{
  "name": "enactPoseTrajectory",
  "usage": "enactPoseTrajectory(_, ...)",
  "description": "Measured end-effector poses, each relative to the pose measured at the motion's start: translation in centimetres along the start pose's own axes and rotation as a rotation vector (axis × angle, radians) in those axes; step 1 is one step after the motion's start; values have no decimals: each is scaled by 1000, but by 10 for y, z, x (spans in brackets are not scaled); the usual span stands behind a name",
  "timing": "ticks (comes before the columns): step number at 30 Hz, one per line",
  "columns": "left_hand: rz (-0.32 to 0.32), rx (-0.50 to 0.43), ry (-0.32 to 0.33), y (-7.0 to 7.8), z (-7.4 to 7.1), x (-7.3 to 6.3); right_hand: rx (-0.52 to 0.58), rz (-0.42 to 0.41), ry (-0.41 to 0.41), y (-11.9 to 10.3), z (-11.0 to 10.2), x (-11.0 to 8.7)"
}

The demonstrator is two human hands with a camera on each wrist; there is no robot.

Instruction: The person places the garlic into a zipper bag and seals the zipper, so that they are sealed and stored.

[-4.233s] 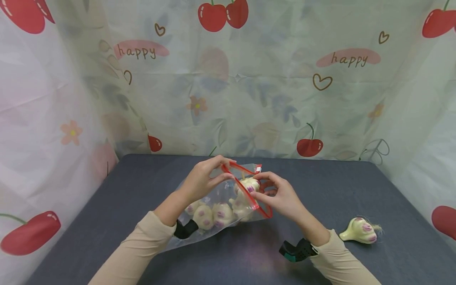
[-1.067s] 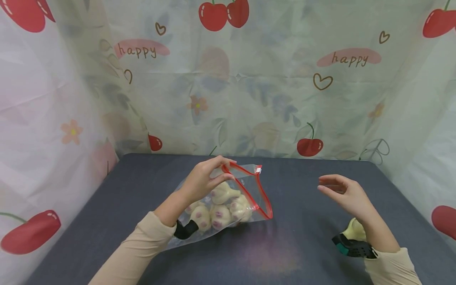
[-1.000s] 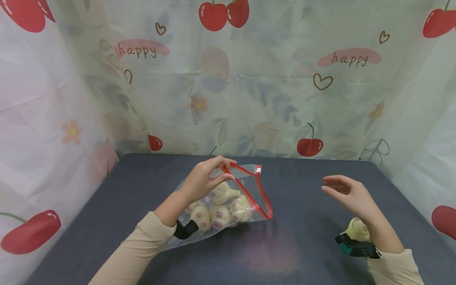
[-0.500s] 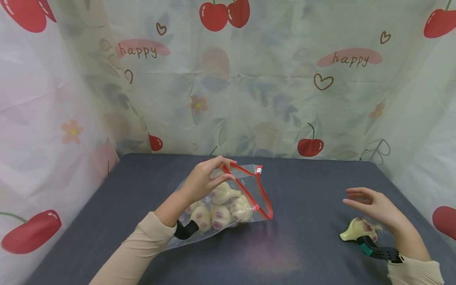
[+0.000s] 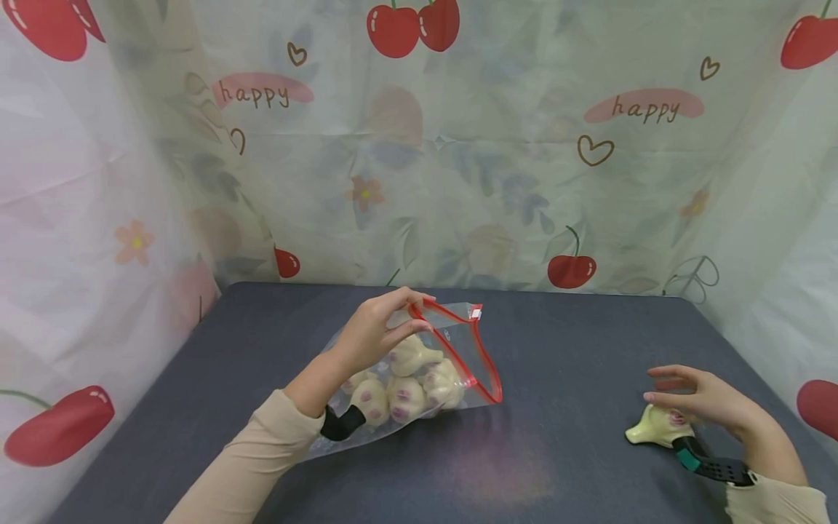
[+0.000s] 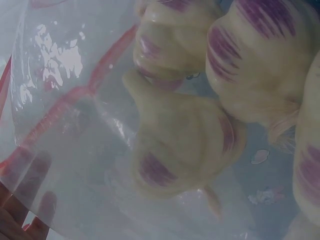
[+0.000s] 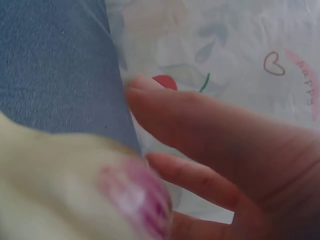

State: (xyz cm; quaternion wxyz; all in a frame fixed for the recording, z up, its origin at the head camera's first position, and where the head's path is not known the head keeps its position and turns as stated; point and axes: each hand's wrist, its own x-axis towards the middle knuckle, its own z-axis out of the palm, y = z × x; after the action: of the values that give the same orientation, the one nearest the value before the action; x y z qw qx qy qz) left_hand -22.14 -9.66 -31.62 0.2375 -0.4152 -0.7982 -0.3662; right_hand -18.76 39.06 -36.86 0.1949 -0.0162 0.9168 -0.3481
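Note:
My left hand pinches the red zip edge of a clear zip bag, whose mouth gapes toward the right. Several garlic bulbs with purple marks lie inside it. Close up in the left wrist view, one bulb shows through the plastic, with fingertips at the lower left corner. A single garlic bulb lies on the table at the right. Just above it is my right hand, fingers loosely bent and thumb apart. The right wrist view has this bulb in front of the spread fingers; contact cannot be told.
The dark table has a back edge running along a printed curtain, which also hangs at both sides. A black wrist strap on the right arm partly covers the loose bulb. A white slider sits at the bag's far corner.
My right hand has dropped a garlic bulb into the bag, withdrawn to the right and come down over the loose bulb. The left hand has stayed on the bag's edge.

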Motion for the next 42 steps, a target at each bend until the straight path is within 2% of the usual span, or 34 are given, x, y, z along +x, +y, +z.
enactPoseTrajectory(8,8,16,0,0,0,0,43,54,-86,4,1,0)
enactPoseTrajectory(15,2,15,-2,1,0,0,97,26,-167,5,0,1)
enactPoseTrajectory(19,-1,12,-4,1,0,0,96,14,-174,4,1,2)
enactPoseTrajectory(26,2,9,-1,0,0,-1,4,30,-67,-1,1,3)
enactPoseTrajectory(30,3,7,-2,0,0,0,-2,25,0,-3,2,4)
enactPoseTrajectory(42,2,8,-2,1,0,0,-52,-70,154,-26,12,5)
